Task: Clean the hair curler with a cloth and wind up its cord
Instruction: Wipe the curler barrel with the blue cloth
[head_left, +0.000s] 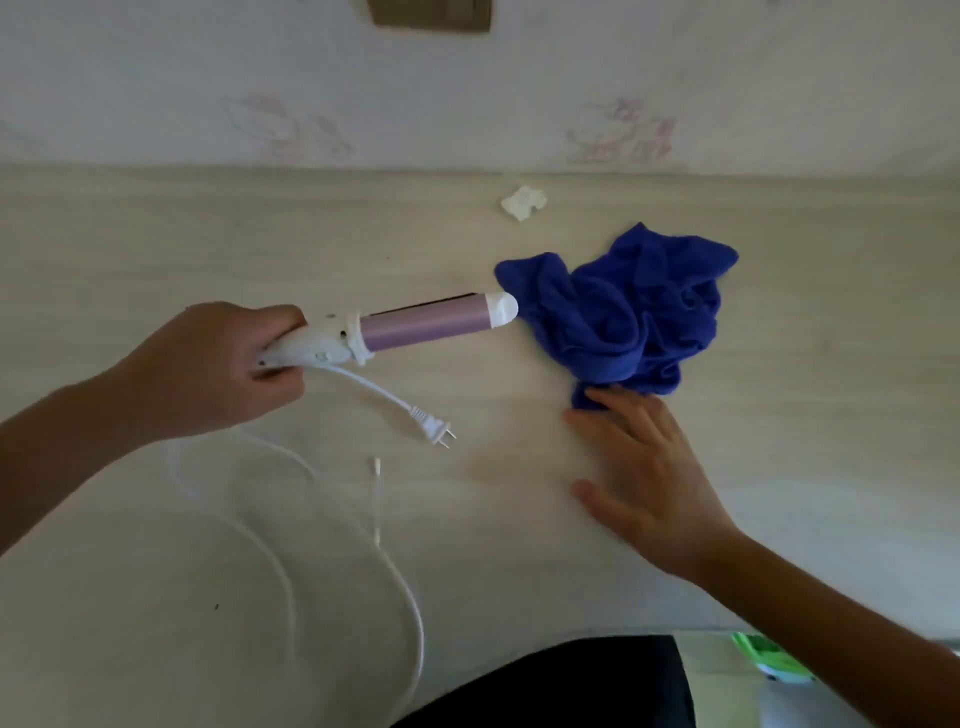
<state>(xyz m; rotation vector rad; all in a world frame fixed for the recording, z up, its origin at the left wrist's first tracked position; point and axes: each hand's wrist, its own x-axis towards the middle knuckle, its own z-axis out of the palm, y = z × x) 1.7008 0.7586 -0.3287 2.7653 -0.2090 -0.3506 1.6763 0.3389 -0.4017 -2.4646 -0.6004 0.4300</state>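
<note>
My left hand (208, 364) grips the white handle of the hair curler (415, 327), whose lilac barrel points right, its white tip touching the crumpled blue cloth (623, 312). The curler's white cord (374, 561) lies in loose loops on the pale wooden table (805, 415), and its plug (436, 428) rests below the barrel. My right hand (644, 478) lies flat with fingers spread, fingertips at the cloth's near edge, holding nothing.
A crumpled white scrap (523, 201) lies near the wall at the back. A green and white object (774, 660) sits at the table's near right edge. A dark rounded shape (561, 686) fills the bottom centre. A second thin white cable end (376, 499) lies among the loops.
</note>
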